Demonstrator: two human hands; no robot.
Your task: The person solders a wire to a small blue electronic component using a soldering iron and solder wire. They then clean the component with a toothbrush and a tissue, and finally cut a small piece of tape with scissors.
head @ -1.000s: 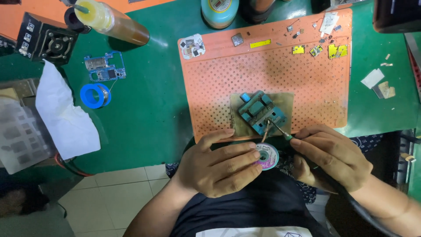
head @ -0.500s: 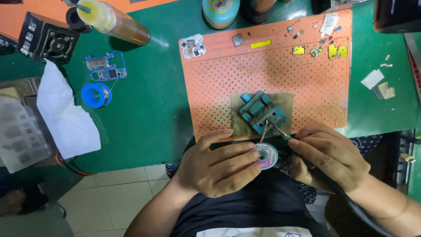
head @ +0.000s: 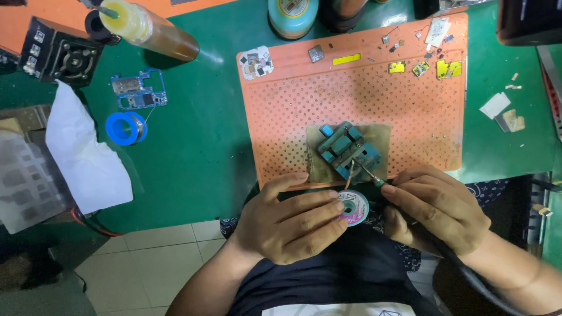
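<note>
Orange silicone work mat (head: 293, 111) with a grid of little holes is pretty much the centre of everything here, lying on a green table (head: 199, 152). Near the mat's front edge sits a small teal clamp fixture (head: 348, 150) on a tan patch.

Left hand (head: 287, 225) is just in front of the mat's front edge, fingers curled and pinching a small round spool of braided wick with a purple-and-white face (head: 353, 207). A thin coppery strand runs from the spool up to the fixture.

Right hand (head: 438, 206) is off the mat's front right corner, fingers closed around a thin iron with a green collar (head: 372, 177). Its tip touches the fixture right beside the strand.

Along the mat's back edge there's a scatter of tiny parts: a yellow strip (head: 346, 59), a few yellow-green chips (head: 421, 68), a little grey square (head: 317, 54) and a white sticker-covered piece (head: 256, 62).

Left of the mat, well apart from it, lie a blue circuit board (head: 139, 96) and a blue roll of wire (head: 126, 128). Further left is a crumpled white cloth (head: 88, 158), and behind that a black square fan unit (head: 55, 54). An amber bottle with a yellow cap (head: 153, 30) lies tipped over behind the mat's back left corner, with a teal round tin (head: 293, 14) behind the back edge.
</note>
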